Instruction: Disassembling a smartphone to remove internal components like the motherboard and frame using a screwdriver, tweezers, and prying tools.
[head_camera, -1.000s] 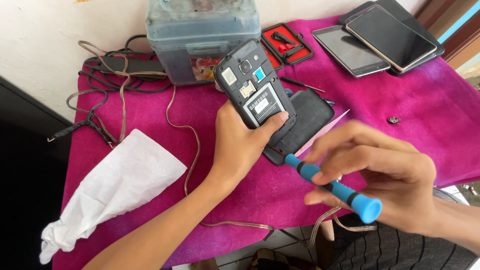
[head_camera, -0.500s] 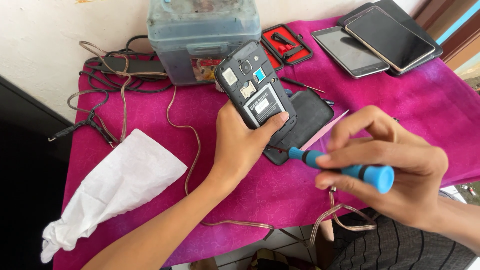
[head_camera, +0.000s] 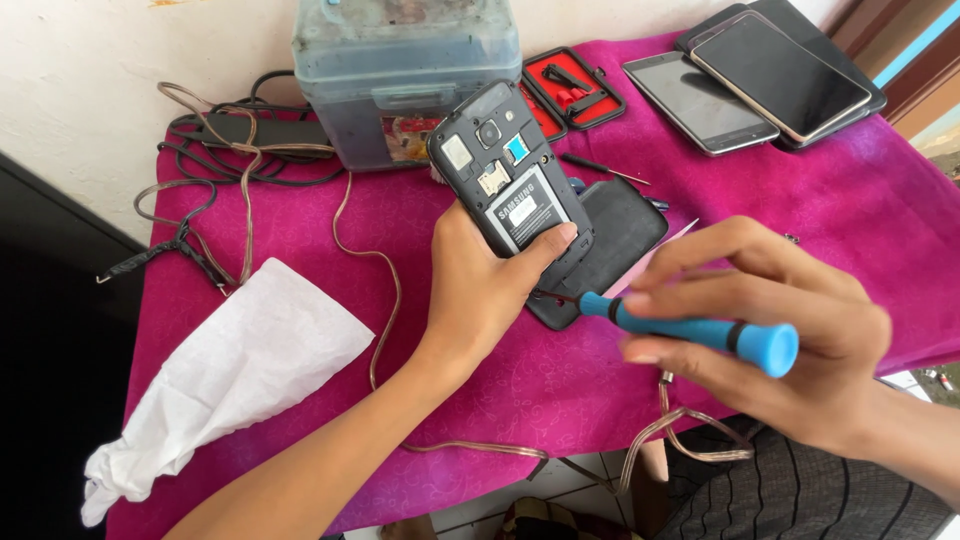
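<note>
Over the pink bench (head_camera: 300, 220), the left hand (head_camera: 480, 290) fingers clamp the opened phone (head_camera: 510, 170) by its edges, light, rigid, probably fragile inside, while the right hand (head_camera: 790, 340) fingers pinch the slim blue screwdriver (head_camera: 690, 330).

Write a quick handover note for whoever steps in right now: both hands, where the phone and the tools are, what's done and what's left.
Left hand: holds the phone face down above the magenta cloth.
Right hand: grips the blue screwdriver, tip at the phone's lower edge.
Done: the phone's back cover is off, battery and card slots exposed.
Left: battery still seated; whether any screws are out cannot be told.
Nearby: black cover under the phone, red tool case, plastic box, spare phones, white tissue.
</note>
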